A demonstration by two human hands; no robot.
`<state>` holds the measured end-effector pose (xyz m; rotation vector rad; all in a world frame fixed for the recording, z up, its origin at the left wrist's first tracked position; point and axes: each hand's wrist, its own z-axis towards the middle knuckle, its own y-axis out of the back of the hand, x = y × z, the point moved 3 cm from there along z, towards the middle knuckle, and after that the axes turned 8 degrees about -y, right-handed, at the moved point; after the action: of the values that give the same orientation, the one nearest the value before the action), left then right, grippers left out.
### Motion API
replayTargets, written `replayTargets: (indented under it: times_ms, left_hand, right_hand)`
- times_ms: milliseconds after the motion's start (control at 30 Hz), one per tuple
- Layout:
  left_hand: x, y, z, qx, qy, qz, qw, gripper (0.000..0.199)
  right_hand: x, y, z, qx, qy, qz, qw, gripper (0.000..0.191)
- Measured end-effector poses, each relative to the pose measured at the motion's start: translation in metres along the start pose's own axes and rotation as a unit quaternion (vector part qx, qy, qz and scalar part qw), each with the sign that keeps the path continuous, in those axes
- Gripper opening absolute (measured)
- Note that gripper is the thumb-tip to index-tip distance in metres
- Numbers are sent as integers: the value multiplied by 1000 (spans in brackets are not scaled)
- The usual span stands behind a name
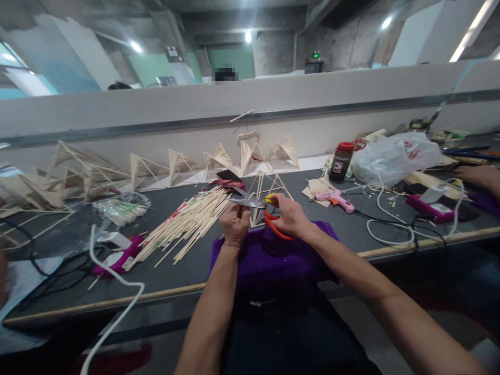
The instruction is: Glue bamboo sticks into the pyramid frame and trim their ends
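My right hand [287, 214] is closed on the red and yellow handles of a pair of scissors [253, 203], whose blades are apart and point left. My left hand [235, 223] is closed beside the blades, its fingers pinched together; what they hold is too small to make out. Just behind my hands, a frame of thin wooden sticks [278, 182] stands on the dark table. A purple cloth [273, 255] lies under my wrists at the table edge. To the left is a loose pile of wooden sticks [191, 219].
Stick models [219, 159] line the back wall. On the right are a pink glue gun [334, 199], a dark bottle [341, 162], a plastic bag [396, 156] and white cables. A purple power strip [119, 256] lies left. Another person's hand [478, 176] is at the far right.
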<state>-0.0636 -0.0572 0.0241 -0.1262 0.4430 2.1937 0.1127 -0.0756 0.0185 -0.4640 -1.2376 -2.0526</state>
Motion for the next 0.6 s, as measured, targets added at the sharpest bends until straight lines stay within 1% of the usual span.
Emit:
replayTargets:
  times_ms: [100, 300, 467, 600]
  left_hand:
    - [-1, 0, 0, 5, -6, 3, 1000, 14]
    - [0, -3, -2, 14, 2, 10, 1000, 11]
    - [4, -7, -4, 24, 36, -8, 999, 12]
    - [6, -8, -6, 11, 52, -19, 998, 12]
  right_hand:
    - [-1, -1, 0, 1, -3, -22, 1000, 49]
    - [1, 1, -1, -4, 28, -89, 996, 40]
    - [0, 4, 0, -6, 23, -105, 994, 50]
    - [1, 6, 0, 2, 30, -107, 994, 50]
